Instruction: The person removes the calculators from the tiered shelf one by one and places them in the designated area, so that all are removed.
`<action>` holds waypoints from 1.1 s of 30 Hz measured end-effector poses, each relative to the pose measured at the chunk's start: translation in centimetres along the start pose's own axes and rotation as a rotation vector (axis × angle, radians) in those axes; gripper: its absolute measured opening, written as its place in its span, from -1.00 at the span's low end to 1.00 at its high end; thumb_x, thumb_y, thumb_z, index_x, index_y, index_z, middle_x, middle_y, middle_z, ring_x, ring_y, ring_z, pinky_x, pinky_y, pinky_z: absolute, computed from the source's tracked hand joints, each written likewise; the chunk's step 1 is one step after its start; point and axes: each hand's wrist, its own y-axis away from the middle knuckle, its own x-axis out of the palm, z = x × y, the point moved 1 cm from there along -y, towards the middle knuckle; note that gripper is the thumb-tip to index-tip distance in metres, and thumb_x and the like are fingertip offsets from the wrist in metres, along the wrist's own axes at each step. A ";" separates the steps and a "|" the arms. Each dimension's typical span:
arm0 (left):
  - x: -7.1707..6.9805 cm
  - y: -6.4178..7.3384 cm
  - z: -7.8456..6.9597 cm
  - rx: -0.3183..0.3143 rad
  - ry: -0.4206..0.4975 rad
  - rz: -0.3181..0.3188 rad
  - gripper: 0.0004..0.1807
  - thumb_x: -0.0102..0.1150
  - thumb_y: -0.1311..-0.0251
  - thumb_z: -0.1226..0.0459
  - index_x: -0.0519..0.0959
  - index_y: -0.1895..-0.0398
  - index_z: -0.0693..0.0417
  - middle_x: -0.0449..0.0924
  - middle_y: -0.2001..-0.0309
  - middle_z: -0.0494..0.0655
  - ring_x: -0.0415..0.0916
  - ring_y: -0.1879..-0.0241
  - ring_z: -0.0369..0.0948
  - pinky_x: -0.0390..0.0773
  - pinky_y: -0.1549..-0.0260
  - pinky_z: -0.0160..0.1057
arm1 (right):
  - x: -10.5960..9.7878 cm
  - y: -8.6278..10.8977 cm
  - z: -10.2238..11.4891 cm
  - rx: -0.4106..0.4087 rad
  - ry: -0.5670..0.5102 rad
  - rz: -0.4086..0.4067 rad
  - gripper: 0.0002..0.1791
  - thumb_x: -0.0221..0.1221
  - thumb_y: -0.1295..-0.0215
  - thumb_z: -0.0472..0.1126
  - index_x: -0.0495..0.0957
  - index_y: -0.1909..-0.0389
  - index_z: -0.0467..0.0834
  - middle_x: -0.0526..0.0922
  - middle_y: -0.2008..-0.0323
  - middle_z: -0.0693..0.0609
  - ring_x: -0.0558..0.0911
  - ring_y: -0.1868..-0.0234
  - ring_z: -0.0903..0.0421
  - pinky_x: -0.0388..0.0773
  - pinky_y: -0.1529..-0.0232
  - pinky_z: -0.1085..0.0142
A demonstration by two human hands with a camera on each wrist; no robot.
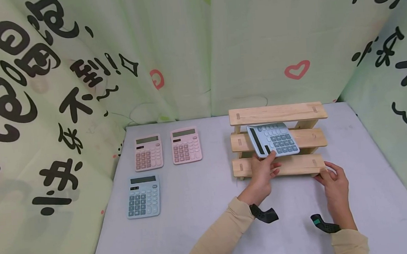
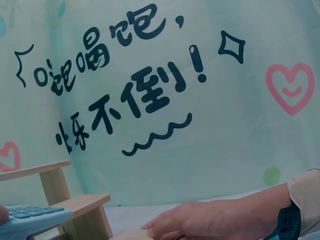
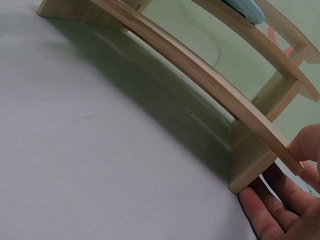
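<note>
My left hand point(image 1: 261, 175) holds a light blue calculator point(image 1: 279, 139) by its near edge, thumb on top beside the display. The calculator is tilted over the middle tier of a three-tier wooden rack point(image 1: 276, 115), its keys facing up. My right hand point(image 1: 336, 184) pinches the right end of the rack's lowest board point(image 1: 287, 165). In the right wrist view, the thumb lies on that board's end and the fingers point(image 3: 257, 210) reach round the foot of the rack's leg. Only a corner of the calculator point(image 3: 246, 9) shows there.
On the left of the white table point(image 1: 203, 229) lie two pink calculators point(image 1: 148, 153) side by side, with another blue calculator point(image 1: 143, 198) in front of them. A printed pale green curtain point(image 1: 248, 53) hangs behind and along both sides.
</note>
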 end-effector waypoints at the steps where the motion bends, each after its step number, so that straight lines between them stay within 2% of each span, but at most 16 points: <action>1: -0.1 0.0 0.0 0.000 -0.001 0.004 -0.66 0.31 -0.39 0.23 0.49 -0.16 0.01 0.70 0.21 -0.10 0.60 0.40 -0.25 0.53 0.38 -0.34 | 0.0 0.0 0.0 -0.005 0.011 0.001 -0.38 -0.01 -0.64 0.06 0.14 -0.60 0.06 0.43 -0.38 -0.13 0.61 0.11 0.51 0.56 0.13 0.72; 7: -0.9 0.1 -0.1 0.001 -0.028 0.035 -0.64 0.32 -0.39 0.20 0.50 -0.18 -0.03 0.69 0.15 -0.10 0.63 0.33 -0.23 0.58 0.31 -0.32 | 0.0 -0.2 -0.1 -0.014 0.048 0.008 -0.37 -0.04 -0.65 0.08 0.11 -0.62 0.07 0.36 -0.48 -0.19 0.59 0.05 0.50 0.57 0.07 0.69; 9: -1.2 0.1 -0.2 0.006 -0.042 0.047 -0.66 0.31 -0.41 0.19 0.51 -0.18 -0.05 0.69 0.14 -0.10 0.62 0.33 -0.24 0.60 0.28 -0.32 | 0.0 -0.2 -0.1 -0.004 0.029 0.008 -0.37 -0.03 -0.64 0.07 0.11 -0.62 0.07 0.32 -0.50 -0.22 0.59 0.05 0.48 0.56 0.07 0.69; 15: -2.0 0.2 -0.2 0.025 -0.075 0.072 -0.74 0.30 -0.42 0.18 0.59 -0.10 -0.03 0.68 0.20 -0.15 0.58 0.40 -0.28 0.60 0.29 -0.33 | 0.1 0.0 0.0 0.000 0.048 0.008 -0.37 -0.04 -0.64 0.10 0.12 -0.61 0.10 0.30 -0.53 -0.23 0.60 0.10 0.52 0.54 0.10 0.73; 19: -2.4 0.3 -0.4 0.045 -0.100 0.081 -0.77 0.31 -0.41 0.16 0.61 -0.03 0.02 0.65 0.26 -0.16 0.57 0.41 -0.28 0.59 0.32 -0.35 | 0.1 -0.1 0.0 -0.006 0.048 0.005 -0.37 -0.04 -0.64 0.08 0.12 -0.62 0.07 0.39 -0.44 -0.19 0.60 0.13 0.53 0.55 0.12 0.72; 24: -3.0 0.3 -0.7 0.078 -0.146 0.100 -0.79 0.30 -0.41 0.16 0.65 0.01 0.04 0.65 0.30 -0.18 0.57 0.41 -0.29 0.58 0.32 -0.36 | 0.0 -0.2 0.0 -0.016 0.058 0.001 -0.38 -0.04 -0.65 0.06 0.11 -0.62 0.05 0.49 -0.30 -0.04 0.60 0.14 0.54 0.57 0.11 0.70; 29: -3.8 0.4 -0.9 0.110 -0.197 0.114 -0.76 0.31 -0.40 0.16 0.67 -0.02 0.05 0.68 0.31 -0.20 0.57 0.42 -0.31 0.58 0.32 -0.39 | 0.0 -0.1 -0.1 -0.020 0.056 -0.003 -0.38 -0.04 -0.65 0.06 0.12 -0.61 0.04 0.49 -0.27 -0.01 0.60 0.15 0.55 0.56 0.12 0.71; 33: -4.3 0.6 -1.1 0.135 -0.237 0.125 -0.75 0.31 -0.40 0.17 0.68 -0.03 0.08 0.62 0.34 -0.22 0.54 0.44 -0.32 0.59 0.29 -0.38 | 0.0 -0.1 -0.1 -0.015 0.024 -0.004 -0.38 -0.03 -0.65 0.04 0.13 -0.61 0.03 0.53 -0.14 0.12 0.61 0.15 0.54 0.56 0.14 0.71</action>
